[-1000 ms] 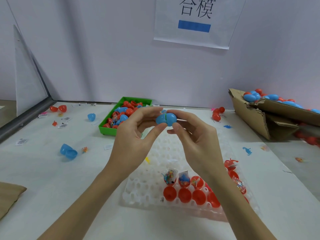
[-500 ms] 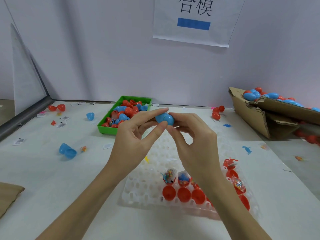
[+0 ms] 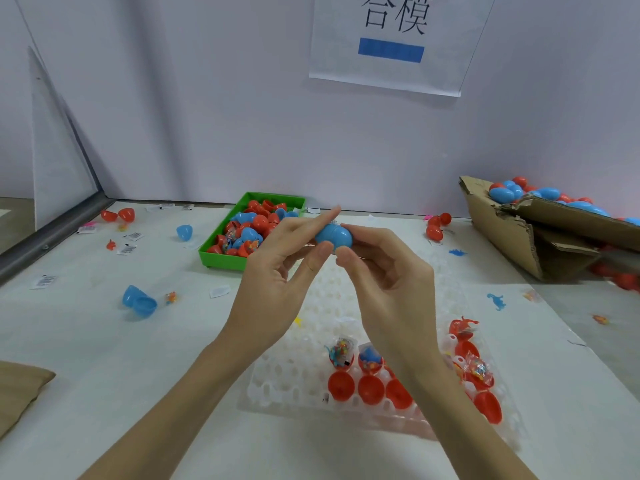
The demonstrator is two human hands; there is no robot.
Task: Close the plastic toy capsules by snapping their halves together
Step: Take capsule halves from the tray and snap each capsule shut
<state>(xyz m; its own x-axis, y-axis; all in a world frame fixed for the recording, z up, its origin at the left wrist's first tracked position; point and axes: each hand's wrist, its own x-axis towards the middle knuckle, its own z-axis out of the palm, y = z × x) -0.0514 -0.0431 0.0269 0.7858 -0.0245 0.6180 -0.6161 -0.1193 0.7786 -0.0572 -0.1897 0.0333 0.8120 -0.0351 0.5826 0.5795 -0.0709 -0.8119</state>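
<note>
A blue egg-shaped capsule (image 3: 334, 236) is held above the white holder tray (image 3: 294, 368), its two halves pressed together. My left hand (image 3: 277, 278) pinches its left end between thumb and fingers, the index finger stretched out over the top. My right hand (image 3: 391, 278) pinches the right end with thumb and fingertips. Several open red capsule halves (image 3: 370, 389) sit in the tray's near rows, some holding small bagged toys (image 3: 341, 353).
A green bin (image 3: 221, 259) of red and blue halves stands behind my left hand. A torn cardboard box (image 3: 512, 237) of capsules lies at the right. An open blue capsule (image 3: 138, 301), loose red halves (image 3: 117, 214), labels and tiny toys lie scattered on the white table.
The gap between the two blue halves has closed under my fingers. Both hands dropped slightly, and my left index finger has straightened over the capsule.
</note>
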